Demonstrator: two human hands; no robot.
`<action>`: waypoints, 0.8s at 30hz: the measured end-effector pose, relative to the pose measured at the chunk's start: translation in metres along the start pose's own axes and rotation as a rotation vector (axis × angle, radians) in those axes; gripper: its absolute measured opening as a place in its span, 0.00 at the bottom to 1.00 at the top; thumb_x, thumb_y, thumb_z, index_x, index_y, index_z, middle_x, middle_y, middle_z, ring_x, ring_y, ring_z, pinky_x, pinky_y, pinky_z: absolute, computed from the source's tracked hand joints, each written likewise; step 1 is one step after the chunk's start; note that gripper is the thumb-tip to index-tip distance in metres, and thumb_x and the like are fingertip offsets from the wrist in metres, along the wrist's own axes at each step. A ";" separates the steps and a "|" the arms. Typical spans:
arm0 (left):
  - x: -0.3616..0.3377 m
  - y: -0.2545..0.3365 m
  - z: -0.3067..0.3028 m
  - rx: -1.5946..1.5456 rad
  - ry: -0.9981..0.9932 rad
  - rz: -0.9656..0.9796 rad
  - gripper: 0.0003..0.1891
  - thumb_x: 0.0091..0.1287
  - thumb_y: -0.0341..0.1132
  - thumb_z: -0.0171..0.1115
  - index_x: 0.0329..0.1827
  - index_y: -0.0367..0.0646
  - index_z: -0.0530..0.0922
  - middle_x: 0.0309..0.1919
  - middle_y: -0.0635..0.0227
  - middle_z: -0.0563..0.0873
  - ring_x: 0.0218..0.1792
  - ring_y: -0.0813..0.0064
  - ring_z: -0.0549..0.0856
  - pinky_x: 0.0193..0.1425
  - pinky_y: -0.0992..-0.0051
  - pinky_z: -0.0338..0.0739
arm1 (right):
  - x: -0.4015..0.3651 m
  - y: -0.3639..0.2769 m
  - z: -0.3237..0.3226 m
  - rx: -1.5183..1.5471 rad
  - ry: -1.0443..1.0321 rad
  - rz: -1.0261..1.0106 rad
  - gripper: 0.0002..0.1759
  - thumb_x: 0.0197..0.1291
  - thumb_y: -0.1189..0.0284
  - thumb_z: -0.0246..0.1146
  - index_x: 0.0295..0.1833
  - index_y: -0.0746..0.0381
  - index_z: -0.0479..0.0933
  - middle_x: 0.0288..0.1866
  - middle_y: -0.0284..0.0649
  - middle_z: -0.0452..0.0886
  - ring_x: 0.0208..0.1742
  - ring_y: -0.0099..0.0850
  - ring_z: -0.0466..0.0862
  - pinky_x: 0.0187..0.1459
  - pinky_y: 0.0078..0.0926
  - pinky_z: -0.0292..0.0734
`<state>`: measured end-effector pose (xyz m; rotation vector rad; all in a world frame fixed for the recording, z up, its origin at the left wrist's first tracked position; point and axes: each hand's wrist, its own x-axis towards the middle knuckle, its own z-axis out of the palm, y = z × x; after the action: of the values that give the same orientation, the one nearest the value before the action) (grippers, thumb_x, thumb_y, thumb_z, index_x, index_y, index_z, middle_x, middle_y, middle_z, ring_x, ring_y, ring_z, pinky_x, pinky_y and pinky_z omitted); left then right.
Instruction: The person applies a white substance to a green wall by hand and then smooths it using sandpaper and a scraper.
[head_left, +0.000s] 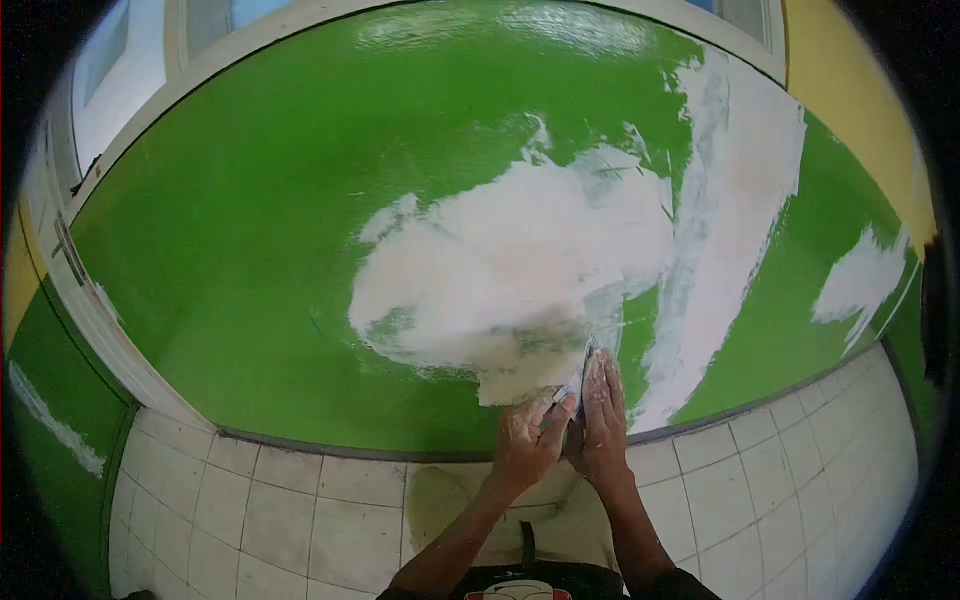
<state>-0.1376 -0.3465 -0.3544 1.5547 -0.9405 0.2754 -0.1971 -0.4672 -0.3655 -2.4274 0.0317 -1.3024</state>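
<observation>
In front of me, the green wall [240, 230] carries a broad patch of white putty [500, 240]. My right hand [603, 405] has its fingers held together and pointing up, pressed along a thin putty knife [591, 349] at the lower right edge of the patch. Close beside it, my left hand [527, 437] is closed, with a small pale end of a tool showing between thumb and fingers. Whether both hands grip one knife or two separate ones cannot be made out. White smears cover the fingers of both hands.
A long white putty band [735, 180] runs down the wall to the right, with a smaller white patch [862, 275] beyond. Window frames [200, 65] border the top. Pale floor tiles [350, 540] meet the wall's base. A yellow wall section [850, 110] stands right.
</observation>
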 end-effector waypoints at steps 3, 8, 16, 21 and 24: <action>0.013 -0.001 -0.024 -0.484 -0.057 -0.243 0.15 0.72 0.33 0.61 0.55 0.29 0.79 0.45 0.57 0.87 0.49 0.77 0.82 0.54 0.75 0.77 | 0.033 -0.005 -0.002 -0.193 0.087 -0.288 0.27 0.63 0.80 0.52 0.69 0.70 0.67 0.73 0.55 0.67 0.77 0.57 0.62 0.74 0.64 0.51; 0.058 -0.005 -0.091 -0.042 0.082 0.226 0.18 0.73 0.34 0.60 0.60 0.31 0.77 0.59 0.54 0.82 0.59 0.69 0.81 0.64 0.68 0.76 | 0.114 0.007 -0.012 -0.349 0.481 -0.272 0.30 0.57 0.85 0.49 0.67 0.66 0.73 0.72 0.52 0.69 0.77 0.52 0.62 0.75 0.62 0.48; 0.064 -0.039 -0.160 -0.302 0.577 0.029 0.16 0.73 0.35 0.59 0.59 0.35 0.79 0.56 0.55 0.84 0.59 0.66 0.82 0.62 0.65 0.79 | 0.214 -0.003 0.055 -0.295 0.502 -0.290 0.44 0.49 0.87 0.50 0.77 0.59 0.61 0.81 0.43 0.55 0.82 0.46 0.50 0.78 0.61 0.35; 0.059 -0.061 -0.153 -0.308 0.621 -0.047 0.14 0.74 0.33 0.59 0.57 0.35 0.79 0.53 0.59 0.85 0.55 0.70 0.83 0.59 0.67 0.80 | 0.201 -0.011 0.074 -0.456 0.295 -0.561 0.36 0.54 0.83 0.55 0.73 0.59 0.68 0.79 0.44 0.61 0.82 0.42 0.53 0.78 0.60 0.44; 0.052 -0.058 -0.161 -0.288 0.655 -0.087 0.13 0.73 0.32 0.59 0.56 0.35 0.79 0.52 0.59 0.85 0.54 0.71 0.82 0.58 0.68 0.80 | 0.207 0.019 0.022 -0.506 0.197 -0.584 0.34 0.50 0.82 0.58 0.68 0.58 0.73 0.74 0.44 0.70 0.80 0.41 0.59 0.78 0.56 0.47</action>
<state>-0.0106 -0.2247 -0.3249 1.1229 -0.3740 0.5235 -0.0584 -0.5187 -0.2172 -2.8356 -0.3627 -1.9858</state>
